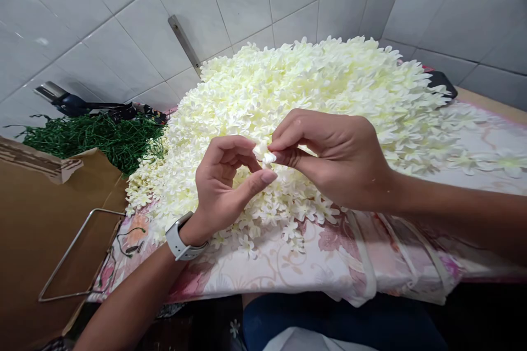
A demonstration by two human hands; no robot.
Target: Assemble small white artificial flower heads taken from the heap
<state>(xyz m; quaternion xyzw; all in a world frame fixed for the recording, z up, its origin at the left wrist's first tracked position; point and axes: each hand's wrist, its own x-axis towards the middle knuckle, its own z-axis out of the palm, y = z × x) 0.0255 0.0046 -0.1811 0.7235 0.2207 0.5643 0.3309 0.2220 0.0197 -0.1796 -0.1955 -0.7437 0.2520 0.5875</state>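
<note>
— Looking at the small white blossom [263, 153]: which way does it point?

— Too small to tell; I can't read a long axis. It sits between my 2 hands, above the heap of cream flowers [313, 93].

— Grip?

— My right hand [333, 159] pinches it with thumb and fingers; my left hand [226, 186] closes on its other side.

— Containers?

— 1 cardboard box [37, 219] at left; green stems [94, 137] lie behind it.

Green plastic stems [94, 140] lie heaped at my far left, against the tiled wall [123, 5]. A cardboard box [37, 214] sits below them.
</note>
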